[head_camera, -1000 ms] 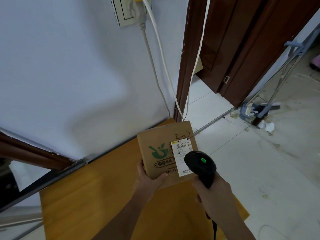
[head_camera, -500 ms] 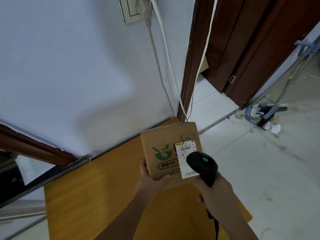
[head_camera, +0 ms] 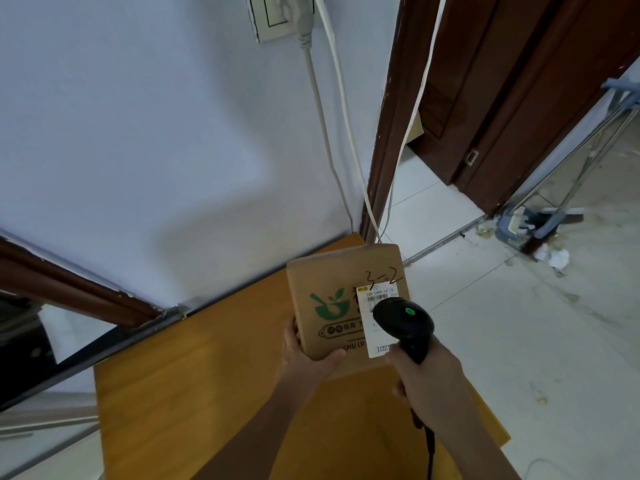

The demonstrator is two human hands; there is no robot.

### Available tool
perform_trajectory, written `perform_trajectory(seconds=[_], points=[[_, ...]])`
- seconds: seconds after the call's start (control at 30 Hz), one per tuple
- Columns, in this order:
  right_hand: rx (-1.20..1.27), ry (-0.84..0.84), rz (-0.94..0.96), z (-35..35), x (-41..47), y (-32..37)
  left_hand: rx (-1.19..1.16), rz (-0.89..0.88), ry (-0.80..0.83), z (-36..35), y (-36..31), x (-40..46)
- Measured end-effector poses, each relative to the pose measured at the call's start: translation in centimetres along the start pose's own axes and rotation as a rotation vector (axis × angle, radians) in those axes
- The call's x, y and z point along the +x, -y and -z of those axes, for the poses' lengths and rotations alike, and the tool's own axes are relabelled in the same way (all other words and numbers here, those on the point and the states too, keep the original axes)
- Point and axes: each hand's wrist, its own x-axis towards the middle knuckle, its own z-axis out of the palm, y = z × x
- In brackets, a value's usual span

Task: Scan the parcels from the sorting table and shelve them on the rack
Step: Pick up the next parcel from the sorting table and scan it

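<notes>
Holding the parcel (head_camera: 343,299) up off the table (head_camera: 194,386), tilted with its printed face toward the head camera, long axis running up and away from the wrists. Gripped at its lower left corner by the left hand (head_camera: 304,355), thumb curled onto the front face, fingers hidden behind. Wrapped around the handle of the scanner (head_camera: 403,322) on the right: the right hand (head_camera: 427,379), scanner head poised just in front of the shipping label (head_camera: 377,320) and covering part of it, green light showing on top. Cannot tell whether nose and label touch. Judged the deciding relation: scanner just right of and in front of the parcel, barcode strip lying just above and left of the scanner's nose, so only a slight aim or tilt needed. Nearer to the label, the right hand; carrying the weight, the left. Handwritten "3-2" above the label, probably a shelf mark. Trailing down from the right wrist, the scanner cord (head_camera: 429,448). Beyond the parcel, wall cables (head_camera: 322,126) and a dark door frame (head_camera: 384,143); far to the right, floor clutter. No rack in view; nothing between scanner and label.
</notes>
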Motion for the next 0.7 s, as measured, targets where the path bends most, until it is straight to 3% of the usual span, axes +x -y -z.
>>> perform_trajectory(seconds=[0.7], points=[[-0.001,0.008,0.001,-1.0,1.1,-0.4,-0.02,-0.032,-0.005,-0.2,0.3,-0.2]])
